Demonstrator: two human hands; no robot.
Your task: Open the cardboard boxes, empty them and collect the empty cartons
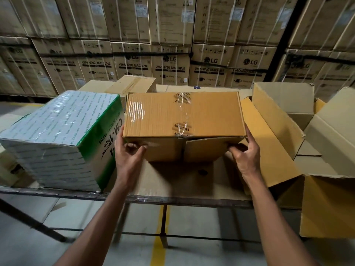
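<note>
Hands are gripping the taped brown box [184, 120] at its near lower corners: left hand [127, 150] and right hand [246, 150] both curling fingers under its near edge. It is sitting mid-bench [172, 200], just beside a white-and-green tape carton [63, 139] toward the left edge; opened cartons [284, 120] are crowding the right end.

Contents of the taped brown box [184, 116] hidden, fingers [235, 149] of the right hand [245, 150] partly tucked under its front edge, open carton [330, 198] cut off at right, stacked washing-machine cartons [172, 35] blurred.
</note>
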